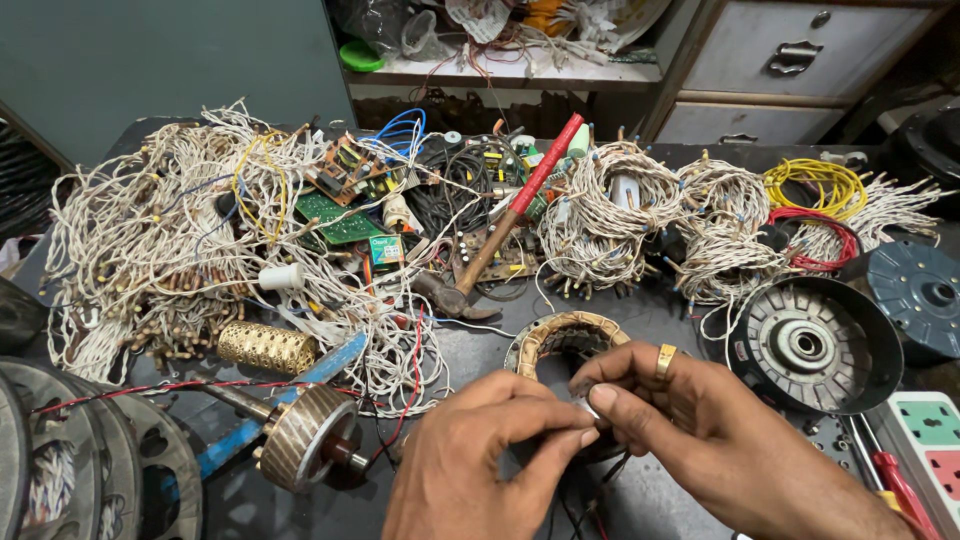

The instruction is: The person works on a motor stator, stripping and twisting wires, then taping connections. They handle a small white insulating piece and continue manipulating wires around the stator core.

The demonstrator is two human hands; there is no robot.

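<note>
Wire bundles [200, 230] and hammer [500, 230] clutter dark workbench [670, 320].

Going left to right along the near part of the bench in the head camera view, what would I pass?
Brass mesh cylinder → copper-wound rotor → left hand → right hand → round black motor housing → white socket strip.

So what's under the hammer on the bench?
The hammer lies on a heap of circuit boards and black and white wires. Its head rests by red wire on the bench. Whatever is beneath the handle's middle is covered.
</note>
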